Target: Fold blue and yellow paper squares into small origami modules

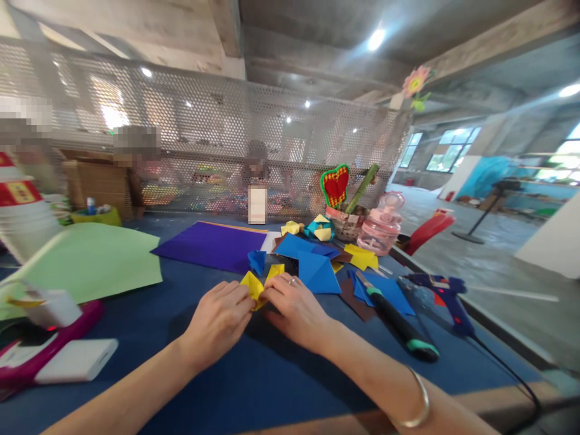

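Between my two hands is a piece of folded yellow paper (254,289), its pointed flaps standing up. My left hand (220,319) pinches its left side, fingers closed. From the right, my right hand (296,311) grips the same paper, a ring on one finger. Just beyond the fingers sits a small folded blue paper (257,261). Blue paper sheets (317,273) lie to the right of my right hand. The fingertips partly hide the lower part of the yellow paper.
A purple sheet (212,246) and a pale green sheet (109,260) lie left. At right are a black-handled knife (399,323), a blue glue gun (448,296) with its cord, and a pink bottle (382,226). A power strip (49,341) sits front left. A perforated screen (203,133) stands behind.
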`<state>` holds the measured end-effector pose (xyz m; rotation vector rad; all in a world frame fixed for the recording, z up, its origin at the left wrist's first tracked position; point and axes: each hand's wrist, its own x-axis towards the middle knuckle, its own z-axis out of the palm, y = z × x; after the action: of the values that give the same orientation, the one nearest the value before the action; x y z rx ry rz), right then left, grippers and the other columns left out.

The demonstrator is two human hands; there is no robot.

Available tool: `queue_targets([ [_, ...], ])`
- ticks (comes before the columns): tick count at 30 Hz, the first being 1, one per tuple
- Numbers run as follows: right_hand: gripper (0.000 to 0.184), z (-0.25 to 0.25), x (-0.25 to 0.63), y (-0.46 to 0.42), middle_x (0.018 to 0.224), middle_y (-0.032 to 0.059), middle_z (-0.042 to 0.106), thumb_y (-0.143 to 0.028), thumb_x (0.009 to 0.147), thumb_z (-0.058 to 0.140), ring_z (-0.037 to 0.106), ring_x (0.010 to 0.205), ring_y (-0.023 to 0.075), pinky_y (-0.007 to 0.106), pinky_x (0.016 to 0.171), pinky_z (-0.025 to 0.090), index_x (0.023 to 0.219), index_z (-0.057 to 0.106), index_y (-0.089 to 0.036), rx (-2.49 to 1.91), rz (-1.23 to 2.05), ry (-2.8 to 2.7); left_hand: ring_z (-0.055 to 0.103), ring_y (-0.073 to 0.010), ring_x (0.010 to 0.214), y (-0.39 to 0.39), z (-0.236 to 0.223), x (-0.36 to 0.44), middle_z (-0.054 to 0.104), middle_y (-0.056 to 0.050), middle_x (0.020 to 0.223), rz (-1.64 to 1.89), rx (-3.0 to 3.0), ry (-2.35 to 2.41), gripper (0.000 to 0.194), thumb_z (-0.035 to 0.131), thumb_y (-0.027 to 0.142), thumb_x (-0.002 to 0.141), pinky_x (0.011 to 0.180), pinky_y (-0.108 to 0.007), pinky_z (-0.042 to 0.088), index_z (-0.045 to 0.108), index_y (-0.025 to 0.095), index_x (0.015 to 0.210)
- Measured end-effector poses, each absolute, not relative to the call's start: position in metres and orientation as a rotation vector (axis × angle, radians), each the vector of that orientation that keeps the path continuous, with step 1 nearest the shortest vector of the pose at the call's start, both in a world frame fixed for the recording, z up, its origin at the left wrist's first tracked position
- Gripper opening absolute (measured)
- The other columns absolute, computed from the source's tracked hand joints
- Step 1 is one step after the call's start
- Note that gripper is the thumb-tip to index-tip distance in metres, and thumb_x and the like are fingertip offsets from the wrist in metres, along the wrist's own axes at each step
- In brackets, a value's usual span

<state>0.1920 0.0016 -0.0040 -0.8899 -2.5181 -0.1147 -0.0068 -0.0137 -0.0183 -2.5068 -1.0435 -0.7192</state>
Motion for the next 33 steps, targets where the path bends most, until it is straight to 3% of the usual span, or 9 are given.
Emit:
queue_targets([
  [2,0.005,-0.008,0.193,0.003,0.095,0.0062,0.061,-0.018,0.088,0.056,0.052,0.094,0.0202,0.035,0.082,0.042,0.088,0.061,-0.016,-0.832,-0.281,-2.567,0.055,-0.0194,0.068,-0.017,-0.020,-0.005,0.060,-0.002,0.073,-0.700,-2.516,-1.031,0.015,0.051,0.012,0.084,0.063,-0.034,0.042,0.059,0.019,0.073],
  [5,0.017,-0.010,0.193,0.004,0.088,0.0046,0.061,-0.016,0.093,0.048,0.052,0.092,0.0185,0.034,0.084,0.040,0.080,0.060,-0.016,-0.705,-0.449,-2.616,0.055,-0.0194,0.064,-0.023,-0.022,-0.004,0.060,-0.002,0.071,-0.694,-2.528,-1.018,0.017,0.049,0.010,0.083,0.060,-0.033,0.043,0.058,0.019,0.072],
  [8,0.017,-0.010,0.193,0.000,0.084,0.0039,0.060,-0.014,0.093,0.048,0.051,0.092,0.0186,0.034,0.085,0.038,0.081,0.060,-0.016,-0.615,-0.497,-2.672,0.057,-0.0189,0.064,-0.031,-0.024,-0.006,0.060,-0.002,0.070,-0.737,-2.590,-1.006,0.019,0.047,0.010,0.084,0.059,-0.032,0.045,0.058,0.019,0.072],
  [17,0.020,-0.013,0.194,-0.009,0.080,0.0025,0.059,-0.017,0.090,0.053,0.048,0.084,0.0171,0.031,0.074,0.038,0.071,0.058,-0.016,-0.743,-0.171,-2.638,0.059,-0.0128,0.069,-0.038,-0.031,-0.017,0.062,-0.001,0.078,-0.951,-2.755,-1.216,0.021,0.047,0.015,0.089,0.062,-0.023,0.047,0.065,0.022,0.081],
  [27,0.012,-0.016,0.190,-0.009,0.080,0.0015,0.059,-0.025,0.087,0.063,0.048,0.085,0.0175,0.031,0.072,0.038,0.077,0.070,-0.023,-1.025,0.120,-2.424,0.055,-0.0159,0.076,-0.029,-0.029,-0.024,0.059,0.001,0.076,-0.992,-2.737,-1.767,0.015,0.063,0.021,0.082,0.068,-0.029,0.044,0.066,0.024,0.068],
  [33,0.012,-0.016,0.187,-0.010,0.079,0.0017,0.060,-0.030,0.082,0.068,0.049,0.081,0.0178,0.032,0.068,0.036,0.073,0.071,-0.022,-1.211,0.209,-2.332,0.057,-0.0155,0.072,-0.025,-0.027,-0.026,0.060,0.001,0.071,-0.924,-2.688,-1.946,0.022,0.057,0.027,0.085,0.066,-0.028,0.042,0.061,0.021,0.064],
])
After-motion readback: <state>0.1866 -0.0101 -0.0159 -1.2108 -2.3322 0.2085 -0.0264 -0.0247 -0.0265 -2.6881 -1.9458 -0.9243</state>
